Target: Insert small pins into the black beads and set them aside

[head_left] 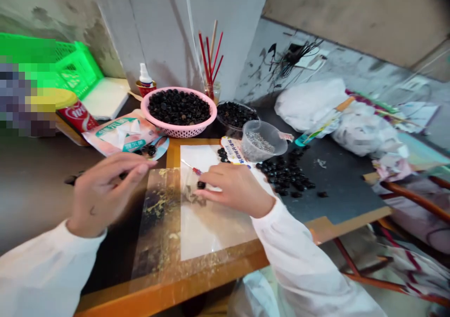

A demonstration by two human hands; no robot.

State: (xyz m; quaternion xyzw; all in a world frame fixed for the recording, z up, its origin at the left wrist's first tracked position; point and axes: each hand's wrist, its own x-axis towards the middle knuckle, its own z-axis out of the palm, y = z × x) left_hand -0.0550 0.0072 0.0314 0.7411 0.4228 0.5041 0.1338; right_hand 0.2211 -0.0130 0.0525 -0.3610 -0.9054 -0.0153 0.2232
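My right hand (236, 188) rests on a white sheet (207, 223) taped to the wooden table (197, 279). Its fingers pinch a small black bead (201, 184), and a thin red-tipped stick (192, 168) pokes out beside it. My left hand (105, 190) hovers to the left, blurred, fingers drawn together and pointing right; whether it holds anything is unclear. Loose black beads (290, 176) lie scattered to the right of my right hand.
A pink basket (178, 130) full of black beads stands behind, next to a dark bowl of beads (236, 115) and a clear cup (262, 139). Red sticks stand in a jar (212, 91). Packets, a red can, a green crate and white bags surround them.
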